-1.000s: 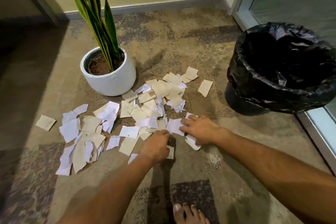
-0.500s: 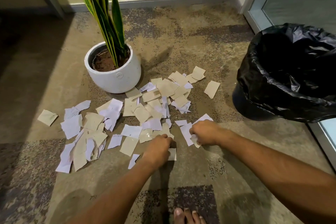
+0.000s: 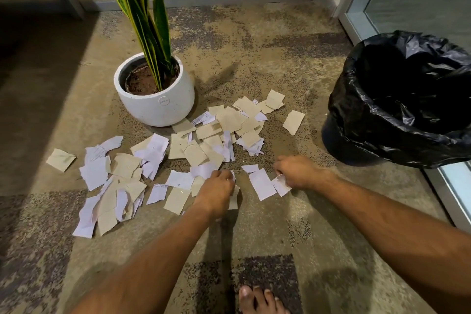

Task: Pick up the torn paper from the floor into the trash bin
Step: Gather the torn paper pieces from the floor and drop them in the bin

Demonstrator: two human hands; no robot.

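Several torn paper pieces point(image 3: 226, 125), white and tan, lie scattered over the carpet between the plant pot and the bin. My left hand point(image 3: 216, 191) is curled over pieces at the near edge of the pile and grips some of them. Further right, my right hand point(image 3: 297, 171) has its fingers curled round white scraps point(image 3: 281, 185) that stick out beneath it. A trash bin point(image 3: 339, 99) lined with a black bag stands open at the right, about a hand's length beyond my right hand.
A white pot point(image 3: 155, 107) with a tall striped plant stands just behind the pile. A glass door frame point(image 3: 356, 20) runs along the right behind the bin. My bare foot point(image 3: 260, 299) shows at the bottom edge. A lone tan piece point(image 3: 60, 159) lies far left.
My right hand went from lying flat on white pieces to curling round them and drawing them slightly right. My left hand stayed curled at the pile's near edge.
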